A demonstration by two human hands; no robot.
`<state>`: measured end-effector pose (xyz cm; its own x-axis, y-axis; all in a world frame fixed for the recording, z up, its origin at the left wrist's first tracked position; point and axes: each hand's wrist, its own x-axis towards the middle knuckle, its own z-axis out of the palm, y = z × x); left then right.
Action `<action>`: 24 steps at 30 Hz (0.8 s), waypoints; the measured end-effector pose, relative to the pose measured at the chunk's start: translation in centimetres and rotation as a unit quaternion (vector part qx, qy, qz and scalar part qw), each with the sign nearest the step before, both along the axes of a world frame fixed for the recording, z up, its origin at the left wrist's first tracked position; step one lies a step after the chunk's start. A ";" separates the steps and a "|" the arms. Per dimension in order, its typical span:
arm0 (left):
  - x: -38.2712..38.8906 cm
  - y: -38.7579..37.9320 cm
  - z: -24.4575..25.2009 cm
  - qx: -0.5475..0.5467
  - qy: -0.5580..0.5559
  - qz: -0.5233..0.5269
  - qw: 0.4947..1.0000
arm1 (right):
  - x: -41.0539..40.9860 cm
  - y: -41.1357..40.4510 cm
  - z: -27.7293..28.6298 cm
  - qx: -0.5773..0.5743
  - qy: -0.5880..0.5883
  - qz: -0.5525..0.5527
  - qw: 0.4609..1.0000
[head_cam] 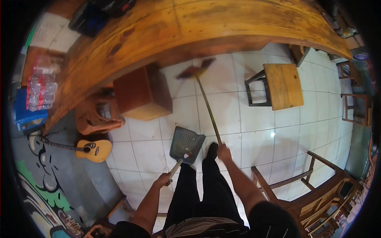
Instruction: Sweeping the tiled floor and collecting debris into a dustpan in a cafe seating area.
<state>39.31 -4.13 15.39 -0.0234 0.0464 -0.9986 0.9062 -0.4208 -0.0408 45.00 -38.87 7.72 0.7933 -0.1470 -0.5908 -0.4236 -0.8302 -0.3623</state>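
My left hand (pixel 163 180) is closed around the pale handle of a dark plastic dustpan (pixel 186 142). The pan is in front of my feet and has a few small scraps in it, one of them white and red. My right hand (pixel 224 153) grips the long thin stick of a broom (pixel 209 110). The broom's head (pixel 195 71), blurred, is beyond the pan, close to the lower edge of the long wooden counter. Between the broom head and the tiled floor I cannot tell whether there is contact.
A reddish-brown wooden box (pixel 141 95) and an orange plastic stool (pixel 98 114) are by the wooden counter (pixel 148 26). An acoustic guitar (pixel 99 150) leans at the left wall. At right are a wooden stool (pixel 282 86) and a wooden bench (pixel 318 199).
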 end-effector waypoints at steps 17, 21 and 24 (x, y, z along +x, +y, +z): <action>-5.8 7.6 0.5 -0.032 -0.032 -0.012 0.999 | -24.0 -6.4 10.1 -0.035 0.071 -0.087 0.993; -6.6 10.1 1.8 -0.038 -0.021 -0.011 0.999 | -15.5 1.2 4.7 -0.036 0.111 -0.126 0.985; -7.0 12.1 2.5 -0.028 -0.027 -0.040 0.998 | -5.9 4.9 -1.8 -0.074 0.047 0.037 0.995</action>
<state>32.32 7.94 17.90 0.0317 -0.0099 -0.9994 0.8700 -0.4920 0.0324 39.13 -33.95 5.88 0.7474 -0.1817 -0.6391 -0.3856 -0.9019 -0.1946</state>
